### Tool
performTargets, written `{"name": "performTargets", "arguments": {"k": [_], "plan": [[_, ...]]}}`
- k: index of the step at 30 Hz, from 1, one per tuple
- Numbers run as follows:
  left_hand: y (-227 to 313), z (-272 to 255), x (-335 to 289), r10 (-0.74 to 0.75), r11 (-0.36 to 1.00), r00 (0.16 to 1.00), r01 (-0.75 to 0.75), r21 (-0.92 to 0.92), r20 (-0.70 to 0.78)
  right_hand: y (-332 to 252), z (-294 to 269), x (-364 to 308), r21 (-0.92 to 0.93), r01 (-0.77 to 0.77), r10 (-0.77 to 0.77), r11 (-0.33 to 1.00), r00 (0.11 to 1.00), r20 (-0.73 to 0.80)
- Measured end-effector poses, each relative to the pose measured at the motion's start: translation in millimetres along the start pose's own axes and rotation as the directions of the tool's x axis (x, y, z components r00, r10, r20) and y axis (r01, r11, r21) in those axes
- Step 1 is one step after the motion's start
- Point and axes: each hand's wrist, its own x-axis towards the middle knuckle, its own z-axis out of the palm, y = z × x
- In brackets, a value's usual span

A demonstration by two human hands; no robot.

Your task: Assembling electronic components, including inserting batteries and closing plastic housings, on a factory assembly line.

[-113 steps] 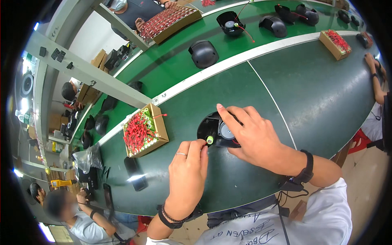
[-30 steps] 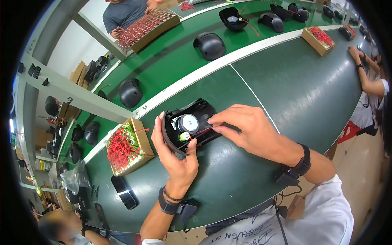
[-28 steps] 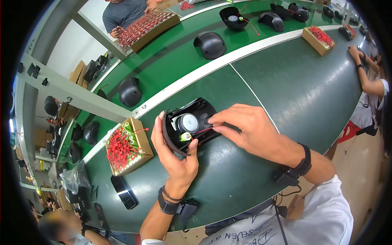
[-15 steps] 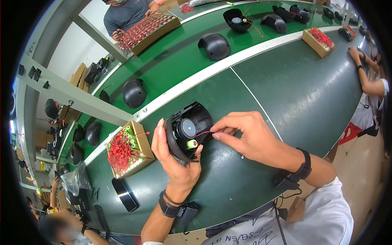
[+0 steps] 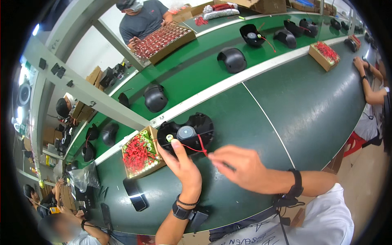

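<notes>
My left hand (image 5: 183,169) cups a black plastic shell (image 5: 203,123) from below, its thumb over the near rim. Inside the shell sit a round grey speaker (image 5: 186,132) and a small green battery cell (image 5: 169,138). A thin red wire (image 5: 192,148) runs from the cell over the rim, meeting a thicker red strip at the right. Close to that meeting point are the fingertips of my right hand (image 5: 237,165). They are smeared by motion, so whether they grip the wire does not show.
A cardboard box of green cells with red wires (image 5: 141,153) stands left of the shell. A black phone (image 5: 134,195) lies nearer. Beyond a white rail, black shells (image 5: 232,60) rest on the green belt. Across it, a person (image 5: 143,20) handles a tray of red parts (image 5: 165,43).
The shell has turned in my left hand, bringing the cell to the speaker's left. My right hand has moved down, away from the shell's rim. The view has shifted.
</notes>
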Motion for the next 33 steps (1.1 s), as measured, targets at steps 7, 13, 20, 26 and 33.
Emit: {"name": "performTargets", "arguments": {"k": [7,13,20,26,33], "plan": [[41.8,13.7,-19.4,-0.408,0.833,0.912,0.360,-0.421,-0.027,-10.7,18.5,-13.4,-0.263,0.316,-0.236,0.912,0.926,0.295],[41.2,-1.8,-9.6,-0.416,0.817,0.907,0.346,-0.461,-0.057,-15.7,15.4,-5.9,-0.239,0.466,-0.370,0.852,0.859,0.355],[80.5,-36.0,33.1,-0.059,0.914,0.931,-0.095,0.395,0.360,15.3,-27.6,81.3,-0.188,0.111,-0.098,0.976,0.992,0.075],[75.3,-20.3,36.4,-0.320,0.717,0.824,-0.112,0.688,0.467,118.6,78.7,215.8,-0.418,0.342,-0.182,0.842,0.908,0.377],[57.0,-11.3,45.5,-0.352,0.748,0.771,-0.110,0.655,0.531,145.4,114.3,265.1,-0.458,0.216,0.078,0.863,0.837,0.542]]}}
